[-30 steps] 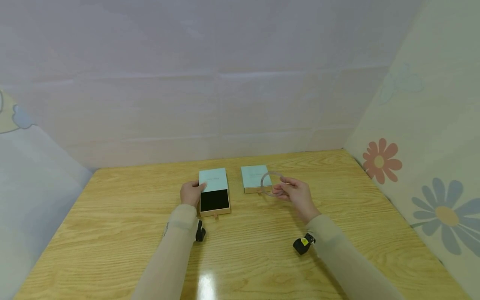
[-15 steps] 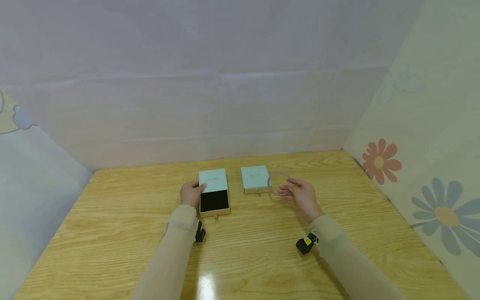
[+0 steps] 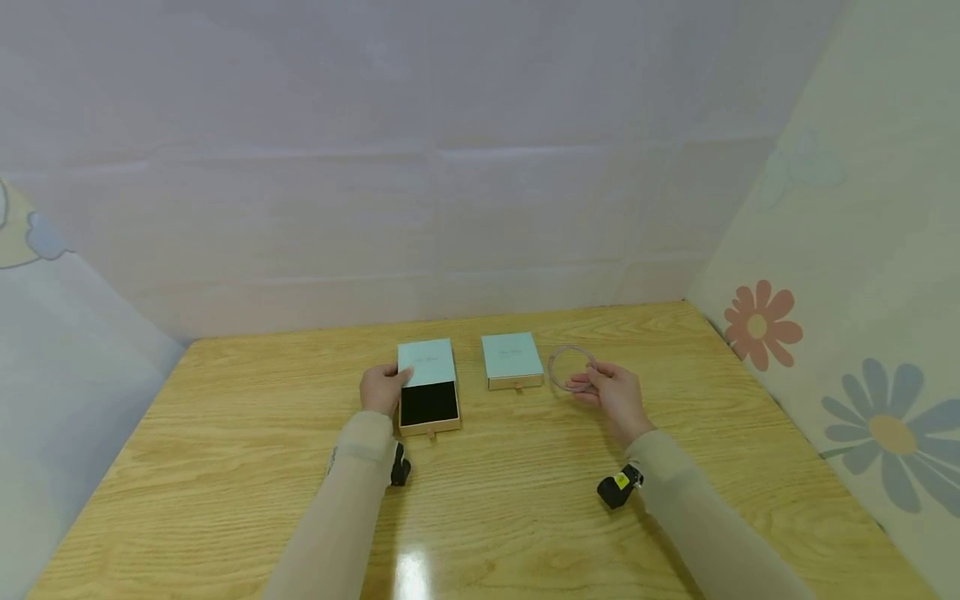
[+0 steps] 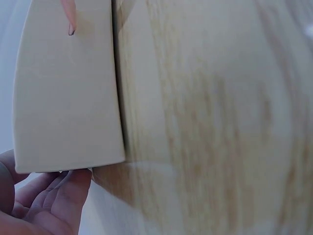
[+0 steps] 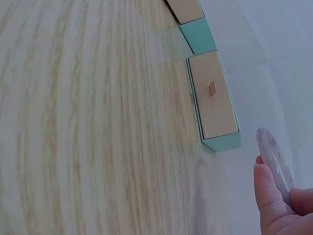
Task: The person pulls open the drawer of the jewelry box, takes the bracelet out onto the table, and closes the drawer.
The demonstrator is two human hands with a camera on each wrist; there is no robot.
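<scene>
On the left of the table's middle lies a mint drawer-style gift box [image 3: 426, 360], its beige drawer [image 4: 68, 98] pulled out toward me and showing a black lining [image 3: 429, 403]. My left hand [image 3: 381, 388] grips this box at its left side, thumb on the lid. To the right, my right hand [image 3: 613, 397] pinches a pale translucent bangle [image 5: 275, 156] between thumb and fingers, held up above the table. A second mint box [image 3: 512, 357], closed, sits between the two hands. Its ribbon pull tab [image 5: 212, 88] faces me.
The wooden table [image 3: 480, 517] reaches back to a pale cloth wall [image 3: 450, 208]. Flower-patterned cloth [image 3: 885, 375] rises at the right edge. Black wrist cameras [image 3: 617, 488] hang below both sleeves.
My right hand has shifted to the right with the bangle, which no longer overlaps the closed box in the head view. The left hand and its box have stayed in place.
</scene>
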